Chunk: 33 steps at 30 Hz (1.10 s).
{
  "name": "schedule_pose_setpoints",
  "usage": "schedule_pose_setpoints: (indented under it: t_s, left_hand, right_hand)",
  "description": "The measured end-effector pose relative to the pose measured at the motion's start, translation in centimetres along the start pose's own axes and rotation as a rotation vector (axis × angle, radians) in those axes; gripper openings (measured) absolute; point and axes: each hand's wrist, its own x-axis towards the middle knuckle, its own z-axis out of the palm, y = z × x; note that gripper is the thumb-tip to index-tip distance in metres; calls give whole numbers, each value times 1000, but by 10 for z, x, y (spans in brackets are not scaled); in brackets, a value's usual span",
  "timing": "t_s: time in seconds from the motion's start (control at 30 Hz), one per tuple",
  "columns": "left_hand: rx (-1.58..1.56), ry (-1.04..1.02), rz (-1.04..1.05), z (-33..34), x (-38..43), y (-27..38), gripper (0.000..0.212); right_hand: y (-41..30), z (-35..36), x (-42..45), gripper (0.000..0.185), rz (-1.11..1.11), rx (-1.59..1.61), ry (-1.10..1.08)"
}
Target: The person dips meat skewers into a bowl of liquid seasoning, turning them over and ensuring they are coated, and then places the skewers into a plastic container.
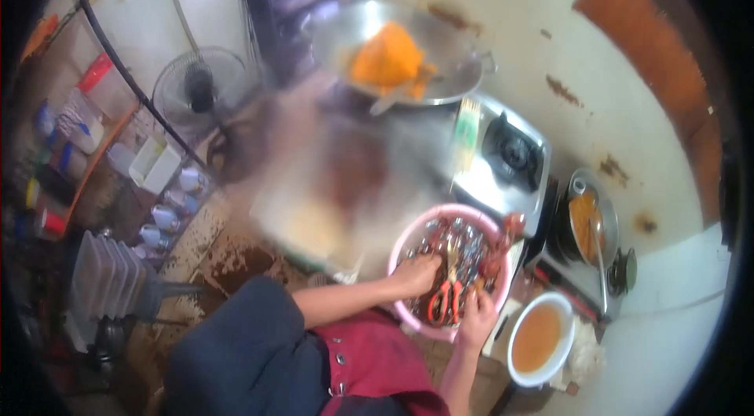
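In front of me stands a pink plastic basin (406, 221) filled with small, dark, shiny pieces (468, 239), possibly snails or shellfish. A pair of pliers (450, 283) with orange-red handles lies on them, jaws pointing away from me. My left hand (419, 274) reaches over the near left rim, its fingers curled down at the contents; whether it holds anything is hidden. At the right rim my right hand (478, 316) pinches something small and yellowish between thumb and fingers. Reddish netting or a bag (492, 266) hangs over the basin's right side.
A gas stove (471, 180) stands beyond the basin, with a wide wok (453, 83) of orange food behind. To the right are a pan of orange food (584, 221) and a white bowl of brownish liquid (537, 336). Stacked containers (112, 274) stand left. Haze blurs the middle.
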Motion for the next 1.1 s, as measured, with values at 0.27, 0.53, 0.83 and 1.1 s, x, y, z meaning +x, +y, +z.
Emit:
schedule_pose_setpoints:
  t_s: [0.27, 0.53, 0.83, 1.1]
  left_hand:
    - [-155, -214, 255, -11, -13, -12, 24]
    - [-62, -75, 217, 0, -13, 3, 23]
    - [-98, -5, 195, -8, -7, -19, 20]
    - [-150, 13, 212, -9, -11, -21, 21]
  right_hand:
    - [-57, 102, -13, 11, -99, -222, -152]
    - [-20, 245, 2, 18, -58, -612, -450]
    - [79, 403, 36, 24, 21, -859, -482]
    - [126, 408, 39, 27, 59, -784, -529]
